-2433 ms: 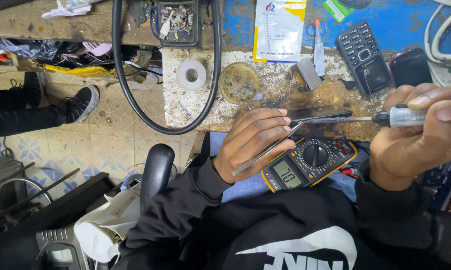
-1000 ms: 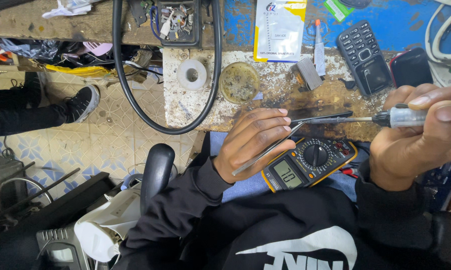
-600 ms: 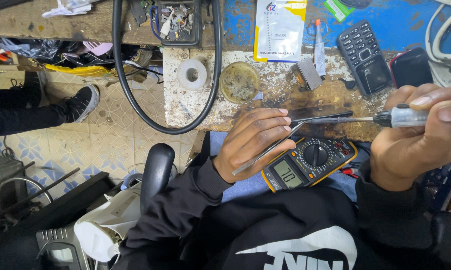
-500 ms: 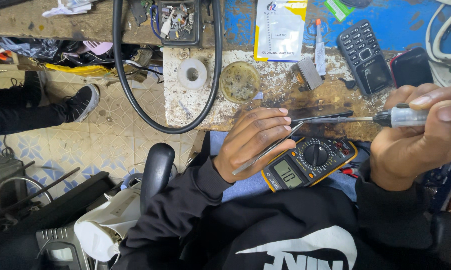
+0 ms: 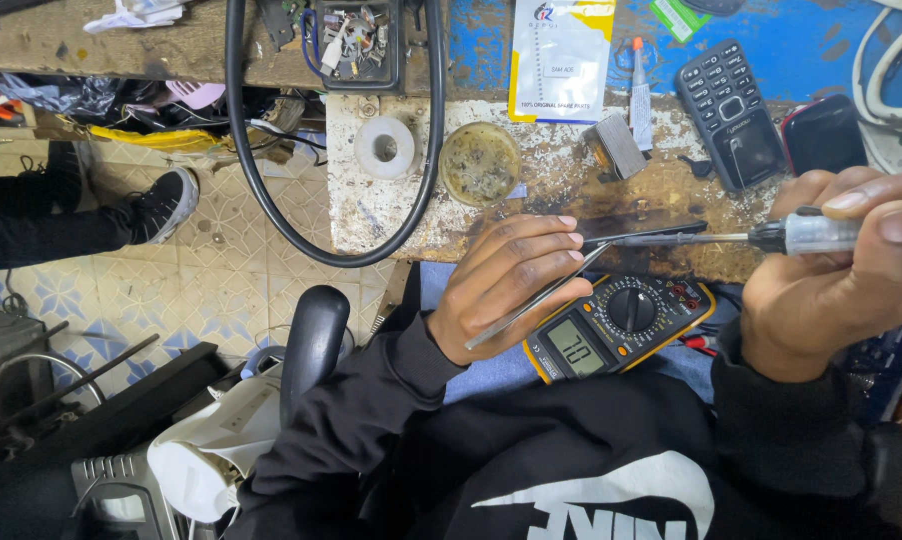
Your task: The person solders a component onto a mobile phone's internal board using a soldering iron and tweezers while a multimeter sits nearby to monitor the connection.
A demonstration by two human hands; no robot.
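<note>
Head view over a repair bench. My left hand (image 5: 511,285) pinches a pair of metal tweezers (image 5: 531,305), whose tips meet a thin dark strip-like part (image 5: 651,233) at the bench edge; my right hand (image 5: 841,270) is closed around the clear handle of a screwdriver (image 5: 771,237), its shaft lying level and its tip on the same part. I judge the step to be fine work on that part: it goes best with the tweezers pinning the piece flat, the driver in line with its shaft, pressure light, and both wrists braced against the bench (image 5: 411,215). The part lies just beyond my left fingertips and well left of my right hand, joined to it only by the shaft. A yellow-and-black digital multimeter (image 5: 621,325) rests on my lap directly below the part, display lit. A keypad phone (image 5: 728,112) lies farther back.
</note>
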